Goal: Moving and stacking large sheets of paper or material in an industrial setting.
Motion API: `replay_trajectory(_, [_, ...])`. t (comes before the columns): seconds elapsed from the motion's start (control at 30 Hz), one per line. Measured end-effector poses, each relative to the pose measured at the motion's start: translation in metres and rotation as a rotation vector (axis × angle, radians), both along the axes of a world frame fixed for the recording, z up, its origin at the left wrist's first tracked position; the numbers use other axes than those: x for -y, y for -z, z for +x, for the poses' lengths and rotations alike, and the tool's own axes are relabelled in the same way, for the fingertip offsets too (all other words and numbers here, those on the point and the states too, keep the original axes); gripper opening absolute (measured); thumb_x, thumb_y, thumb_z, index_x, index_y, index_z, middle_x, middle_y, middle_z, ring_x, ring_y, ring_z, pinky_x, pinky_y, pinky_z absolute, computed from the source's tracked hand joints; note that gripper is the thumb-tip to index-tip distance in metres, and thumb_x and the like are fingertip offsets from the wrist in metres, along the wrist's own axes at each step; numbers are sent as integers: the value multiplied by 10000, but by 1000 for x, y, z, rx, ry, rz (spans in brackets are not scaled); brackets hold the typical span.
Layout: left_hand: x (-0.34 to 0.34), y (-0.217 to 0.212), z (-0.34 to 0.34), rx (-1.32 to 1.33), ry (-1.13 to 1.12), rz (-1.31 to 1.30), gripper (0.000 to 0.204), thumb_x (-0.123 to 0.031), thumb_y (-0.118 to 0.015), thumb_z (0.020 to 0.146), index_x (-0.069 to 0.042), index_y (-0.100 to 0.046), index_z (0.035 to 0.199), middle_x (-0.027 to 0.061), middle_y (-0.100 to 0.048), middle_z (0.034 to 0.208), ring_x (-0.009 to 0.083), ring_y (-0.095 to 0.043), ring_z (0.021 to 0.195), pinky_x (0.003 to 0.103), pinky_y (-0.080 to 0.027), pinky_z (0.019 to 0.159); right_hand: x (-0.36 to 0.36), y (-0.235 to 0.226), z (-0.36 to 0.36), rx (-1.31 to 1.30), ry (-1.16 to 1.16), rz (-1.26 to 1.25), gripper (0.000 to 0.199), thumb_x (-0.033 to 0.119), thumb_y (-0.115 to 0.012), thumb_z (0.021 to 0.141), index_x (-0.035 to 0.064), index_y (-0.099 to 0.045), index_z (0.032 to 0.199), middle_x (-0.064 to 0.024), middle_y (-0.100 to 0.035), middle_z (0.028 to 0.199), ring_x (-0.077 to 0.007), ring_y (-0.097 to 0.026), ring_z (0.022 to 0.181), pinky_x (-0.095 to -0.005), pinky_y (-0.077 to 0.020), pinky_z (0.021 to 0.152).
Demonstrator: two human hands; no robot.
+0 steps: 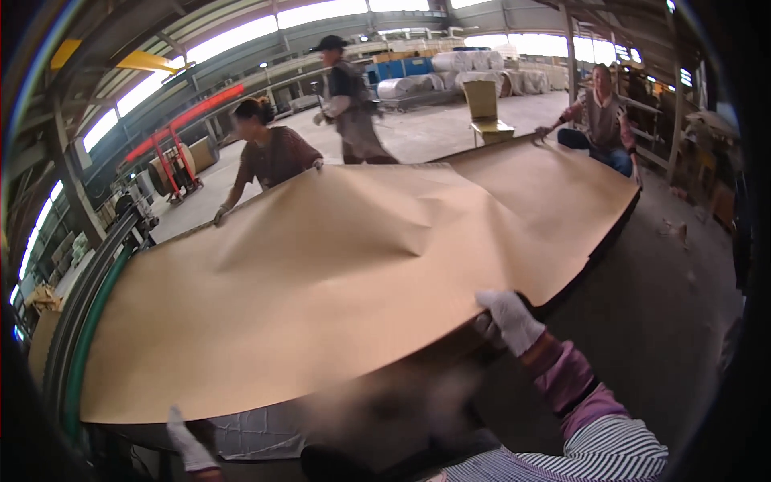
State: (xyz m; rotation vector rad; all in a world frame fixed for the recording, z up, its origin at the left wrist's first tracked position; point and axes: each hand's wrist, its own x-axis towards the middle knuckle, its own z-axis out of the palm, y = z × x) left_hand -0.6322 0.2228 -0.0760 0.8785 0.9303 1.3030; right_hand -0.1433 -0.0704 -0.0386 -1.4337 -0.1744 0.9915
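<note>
White rolls (482, 71) (perhaps wrapped), red cart (173, 165)

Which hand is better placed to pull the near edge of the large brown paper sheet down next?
Probably the right hand: its white glove already grips the near edge of the large brown paper sheet. The left hand is low, below the sheet's edge, apparently holding nothing.

Both gloved hands reach forward, right hand (507, 320) gripping, left hand (188, 442) lower.
</note>
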Motion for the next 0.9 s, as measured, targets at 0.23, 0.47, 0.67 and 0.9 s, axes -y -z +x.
replay_trajectory(0.23, [-70,2,99,-288,-101,231,345,-286,-583,846,9,-610,1024,69,-628,906,189,-571,794,299,-469,769,2,-68,49,403,-9,107,260,291,-483,854,102,-563,695,-19,-541,600,-128,-505,473,-272,-377,396])
replay_trajectory(0.47, [-101,11,160,-253,180,170,315,-281,-581,843,-10,-608,1003,66,-634,888,188,-586,753,291,-485,729,-11,-56,221,1922,454,-488,123,89,-494,822,51,-590,756,-198,-604,748,-342,-616,705,-399,-503,604])
replay_trajectory(0.67, [-99,31,35,-245,74,43,290,-276,-580,841,-26,-606,984,64,-639,872,188,-598,717,284,-499,694,44,-220,303,2275,400,-887,284,297,-597,818,63,-684,953,-172,-676,898,-299,-651,898,-404,-528,775])
replay_trajectory(0.9, [-76,51,-70,-292,-75,6,252,-250,-584,826,-39,-600,962,64,-636,841,201,-599,664,290,-508,622,157,-96,341,2115,190,-282,449,344,-503,884,-18,-586,1136,-174,-636,1096,-309,-604,1035,-377,-457,898])
